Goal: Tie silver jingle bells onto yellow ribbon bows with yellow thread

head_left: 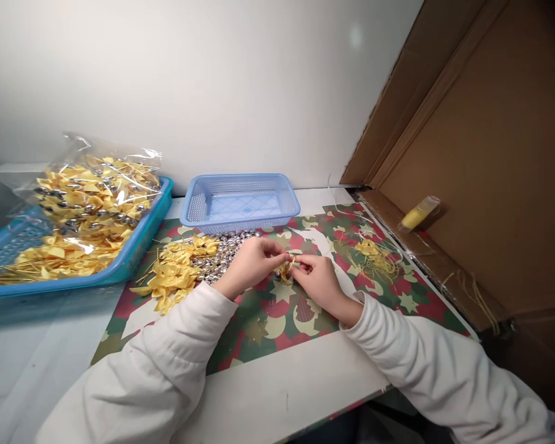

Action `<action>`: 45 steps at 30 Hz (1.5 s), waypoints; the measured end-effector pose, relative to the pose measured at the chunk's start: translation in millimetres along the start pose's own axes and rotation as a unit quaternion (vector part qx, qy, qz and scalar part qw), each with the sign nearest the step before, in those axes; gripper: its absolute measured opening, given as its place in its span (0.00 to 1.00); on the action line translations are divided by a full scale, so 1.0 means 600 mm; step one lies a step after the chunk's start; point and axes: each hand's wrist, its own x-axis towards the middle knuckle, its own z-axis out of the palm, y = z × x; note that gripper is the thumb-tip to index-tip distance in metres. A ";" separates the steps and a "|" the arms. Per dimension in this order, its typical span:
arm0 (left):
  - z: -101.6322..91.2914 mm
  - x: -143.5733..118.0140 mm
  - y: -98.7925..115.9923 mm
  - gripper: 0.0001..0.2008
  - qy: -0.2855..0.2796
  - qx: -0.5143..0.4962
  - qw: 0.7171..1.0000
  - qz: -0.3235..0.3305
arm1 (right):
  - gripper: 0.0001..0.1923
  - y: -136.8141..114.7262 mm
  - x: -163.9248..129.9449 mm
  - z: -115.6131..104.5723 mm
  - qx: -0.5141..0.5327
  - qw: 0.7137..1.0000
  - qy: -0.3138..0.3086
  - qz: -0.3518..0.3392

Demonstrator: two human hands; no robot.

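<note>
My left hand (pixel 248 263) and my right hand (pixel 319 280) meet over a star-patterned mat (pixel 277 320), and together they pinch one small yellow ribbon bow (pixel 287 270) between their fingertips. A small silver bell seems to hang at the bow, though it is mostly hidden by my fingers. Just left of my left hand lies a loose pile of yellow bows (pixel 176 274), with a heap of silver bells (pixel 222 253) behind it. Both my arms wear white sleeves.
An empty light-blue basket (pixel 240 202) stands behind the bells. At far left, a blue tray (pixel 134 256) holds a clear bag of finished bows. Yellow thread scraps (pixel 374 256) lie to the right. An open cardboard box (pixel 481 185) with a yellow tube (pixel 419 213) borders the right side.
</note>
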 end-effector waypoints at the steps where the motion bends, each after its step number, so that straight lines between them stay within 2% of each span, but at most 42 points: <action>1: -0.001 0.000 0.001 0.13 -0.003 -0.003 1.000 0.001 | 0.11 -0.001 0.001 0.001 -0.003 1.000 0.000 -0.003; 8: -0.007 0.000 0.004 0.12 -0.007 -0.002 1.000 -0.002 | 0.11 0.000 0.008 0.007 -0.006 1.000 -0.020 -0.012; 15: -0.011 0.002 0.008 0.10 0.066 -0.013 0.998 -0.013 | 0.12 0.008 0.009 0.008 0.006 0.998 -0.065 0.000; 20: -0.012 0.006 0.000 0.11 0.101 -0.009 0.995 -0.025 | 0.10 0.006 0.008 0.008 -0.030 0.996 -0.082 -0.026; 23: -0.016 0.006 0.002 0.12 0.106 -0.007 0.994 -0.027 | 0.13 0.002 0.006 0.007 -0.041 0.995 -0.080 -0.046; 25: -0.018 0.004 0.006 0.12 0.103 -0.009 0.994 -0.026 | 0.13 0.000 0.005 0.004 -0.038 0.995 -0.079 -0.057; 28: -0.018 0.001 0.014 0.10 0.090 -0.027 0.995 -0.025 | 0.05 -0.002 0.003 -0.006 0.002 0.995 -0.081 -0.051; 32: -0.014 -0.001 0.019 0.09 0.063 -0.061 0.996 -0.014 | 0.04 -0.002 0.005 -0.021 0.108 0.994 0.001 -0.028; 34: -0.013 -0.001 0.020 0.08 0.052 -0.066 0.996 -0.001 | 0.05 -0.003 0.008 -0.024 0.132 0.991 0.019 -0.031; 38: -0.012 -0.001 0.020 0.07 0.034 -0.072 0.997 0.013 | 0.08 -0.005 0.014 -0.017 0.078 0.996 -0.026 -0.037; 41: -0.013 -0.001 0.018 0.06 0.026 -0.074 0.997 0.018 | 0.06 -0.005 0.019 -0.010 0.032 0.997 -0.026 -0.058; 45: -0.012 0.000 0.015 0.06 0.018 -0.077 0.997 0.025 | 0.05 -0.004 0.021 -0.005 0.027 0.998 -0.020 -0.056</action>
